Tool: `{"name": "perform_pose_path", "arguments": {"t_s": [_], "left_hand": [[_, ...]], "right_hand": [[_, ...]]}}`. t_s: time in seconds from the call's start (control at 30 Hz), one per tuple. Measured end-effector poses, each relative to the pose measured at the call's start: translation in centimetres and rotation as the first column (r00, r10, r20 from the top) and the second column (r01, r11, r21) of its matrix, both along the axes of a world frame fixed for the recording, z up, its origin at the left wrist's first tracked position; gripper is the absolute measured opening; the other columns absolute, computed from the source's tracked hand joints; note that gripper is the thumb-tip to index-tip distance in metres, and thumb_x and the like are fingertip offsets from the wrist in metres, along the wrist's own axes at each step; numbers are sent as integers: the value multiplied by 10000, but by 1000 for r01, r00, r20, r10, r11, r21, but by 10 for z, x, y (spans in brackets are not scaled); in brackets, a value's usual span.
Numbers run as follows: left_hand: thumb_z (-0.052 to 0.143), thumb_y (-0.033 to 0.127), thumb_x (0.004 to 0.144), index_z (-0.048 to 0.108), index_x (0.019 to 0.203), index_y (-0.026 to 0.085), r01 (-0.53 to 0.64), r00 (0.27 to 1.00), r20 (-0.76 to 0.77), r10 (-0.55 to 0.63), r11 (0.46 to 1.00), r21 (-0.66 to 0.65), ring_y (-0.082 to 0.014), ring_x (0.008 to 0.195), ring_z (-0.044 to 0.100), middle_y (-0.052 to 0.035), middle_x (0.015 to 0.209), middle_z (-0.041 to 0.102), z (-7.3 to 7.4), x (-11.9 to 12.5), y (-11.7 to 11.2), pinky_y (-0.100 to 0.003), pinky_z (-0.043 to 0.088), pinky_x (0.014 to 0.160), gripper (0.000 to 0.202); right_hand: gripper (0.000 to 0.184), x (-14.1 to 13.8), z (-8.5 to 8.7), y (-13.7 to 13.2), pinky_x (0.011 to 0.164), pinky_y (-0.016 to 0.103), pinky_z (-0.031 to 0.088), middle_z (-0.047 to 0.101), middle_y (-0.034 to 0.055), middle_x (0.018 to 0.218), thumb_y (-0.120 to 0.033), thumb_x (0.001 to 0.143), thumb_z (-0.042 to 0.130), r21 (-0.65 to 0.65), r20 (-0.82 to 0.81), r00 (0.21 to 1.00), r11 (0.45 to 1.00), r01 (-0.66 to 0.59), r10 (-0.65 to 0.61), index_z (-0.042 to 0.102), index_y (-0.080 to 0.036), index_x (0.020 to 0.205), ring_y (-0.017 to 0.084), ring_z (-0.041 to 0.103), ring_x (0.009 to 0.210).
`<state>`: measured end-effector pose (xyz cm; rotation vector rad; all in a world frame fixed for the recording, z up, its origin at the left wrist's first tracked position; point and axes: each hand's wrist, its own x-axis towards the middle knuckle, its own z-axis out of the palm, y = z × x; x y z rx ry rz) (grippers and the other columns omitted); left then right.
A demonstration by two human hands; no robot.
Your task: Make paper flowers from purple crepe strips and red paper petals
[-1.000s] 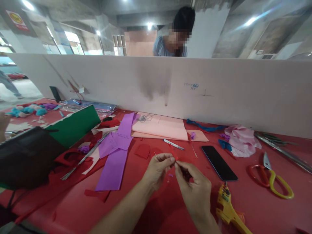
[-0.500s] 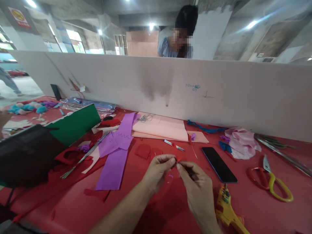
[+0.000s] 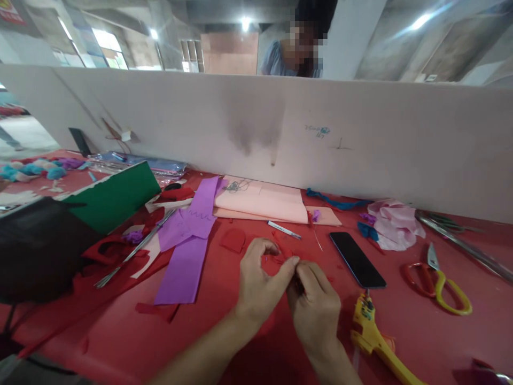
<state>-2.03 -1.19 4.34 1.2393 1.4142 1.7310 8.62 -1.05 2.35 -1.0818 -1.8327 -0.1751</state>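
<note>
Over the red tabletop, my left hand [image 3: 258, 286] curves its index finger and thumb around a small piece of red material [image 3: 285, 250]. Its thumb tip meets the fingertips of my right hand [image 3: 315, 299], which are pinched together on the same piece. The fingers hide much of the piece, and its red merges with the table. A rounded red cutout [image 3: 233, 240] lies just left of my hands, and a white marker pen [image 3: 284, 230] lies beyond them.
Right of my hands are a phone [image 3: 358, 260], a yellow glue gun [image 3: 374, 339] and scissors [image 3: 436, 280]. Purple sheets [image 3: 182, 272], red scraps and a dark bag [image 3: 40, 251] occupy the left. A white partition [image 3: 180, 123] stands behind, with a person beyond it.
My right hand has turned and curled its fingers more tightly. My left index finger has lifted away from the thumb, and more red material shows between them. The view has tilted down slightly.
</note>
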Motion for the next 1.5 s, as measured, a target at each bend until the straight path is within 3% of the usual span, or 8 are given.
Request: {"name": "perform_pose_path", "arguments": {"t_s": [0.23,0.5,0.7,0.87,1.07,1.3,1.4,1.5], "left_hand": [[680,209,738,583,659,184,70,975,216,-48,993,-95,-130,658,528,17,652,564,-3,-2,6,-224,418,643,128],[742,198,616,625,686,174,236,739,668,-93,964,-127,-134,669,604,14,662,633,-4,-1,11,-250,467,705,138],[743,170,597,600,675,171,357,596,793,-126,926,-121,-111,583,600,29,620,631,-5,-4,13,-255,472,704,163],[736,180,613,619,677,171,293,708,691,-147,951,-98,-124,670,587,20,660,626,-4,-2,9,-256,466,730,133],[732,208,643,638,681,179,242,780,607,-149,967,-74,-124,703,530,24,686,586,-6,0,6,-239,434,721,106],[524,546,829,636,666,168,314,602,771,-209,949,13,-163,694,573,-27,670,622,-7,-5,9,-296,445,762,426],[613,488,801,651,773,188,361,497,851,-168,932,-27,-152,660,596,-5,663,652,-11,-6,14,-286,456,725,303],[744,308,713,670,825,185,413,491,850,-191,910,-34,-135,688,617,2,724,685,-15,-5,18,-251,460,703,182]], "right_hand": [[143,1,-7,0,720,289,501,701,79,848,-130,902,537,76,154,987,997,22,-34,650,-162,983,188,659,775],[105,1,3,4,617,242,536,703,32,804,-188,847,592,-352,-378,926,923,-154,10,687,-195,892,143,661,670],[114,4,8,5,620,264,551,729,41,787,-233,818,613,-485,-506,861,844,-228,-58,702,-183,869,169,681,678],[117,3,7,5,622,254,545,721,39,798,-198,827,600,-411,-441,898,891,-193,-9,704,-193,881,160,677,682],[150,1,4,4,565,228,506,681,36,758,-126,864,549,-130,-175,984,990,-59,35,683,-195,864,135,638,637],[169,3,2,5,635,250,526,677,36,774,-106,869,538,-76,-128,992,997,-32,22,674,-196,908,144,643,682],[163,3,5,6,622,234,527,675,29,774,-114,871,543,-106,-187,982,993,-53,33,679,-198,904,131,642,670],[138,3,6,6,599,220,526,676,28,770,-133,869,562,-126,-228,973,990,-69,39,685,-192,885,124,644,653]]}}
